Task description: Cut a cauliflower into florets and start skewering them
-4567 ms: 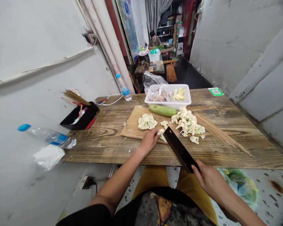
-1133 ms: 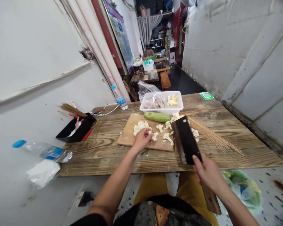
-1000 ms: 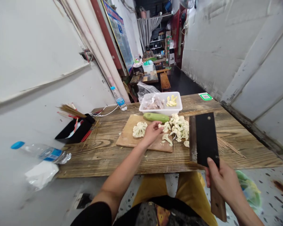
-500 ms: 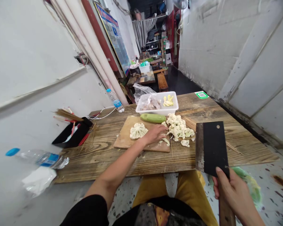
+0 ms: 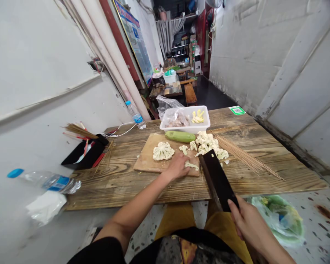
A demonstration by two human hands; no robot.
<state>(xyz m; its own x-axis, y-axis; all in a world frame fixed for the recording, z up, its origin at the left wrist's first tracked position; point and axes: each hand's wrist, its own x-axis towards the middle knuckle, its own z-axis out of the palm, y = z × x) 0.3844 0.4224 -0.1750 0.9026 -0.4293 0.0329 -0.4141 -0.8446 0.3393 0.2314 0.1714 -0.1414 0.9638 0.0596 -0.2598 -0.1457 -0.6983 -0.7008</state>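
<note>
My right hand (image 5: 246, 216) is wrapped round the handle end of a dark cleaver (image 5: 218, 176), its blade tilted and its tip close to the cauliflower pile. My left hand (image 5: 177, 167) rests low on the wooden cutting board (image 5: 145, 163), fingers closed on a thin cauliflower stem piece (image 5: 191, 165). Left of those fingers lies a large cut half of cauliflower (image 5: 163, 151). Two small florets (image 5: 183, 149) sit just beyond the hand. A heap of florets (image 5: 206, 141) is at the board's right edge. Along the board's back edge lies a green peeled gourd (image 5: 180, 136).
Behind the board stands a white plastic tub (image 5: 192, 129) with bagged meat and yellow pieces. Bamboo skewers (image 5: 239, 156) lie to the right. A water bottle (image 5: 137, 118) and a black skewer box (image 5: 79, 159) are leftward. A lined green bin (image 5: 280, 223) stands on the floor.
The cleaver has swung left and turned, bringing its blade near the florets. My left hand has drawn back toward me from the heap, and small florets now show on the board.
</note>
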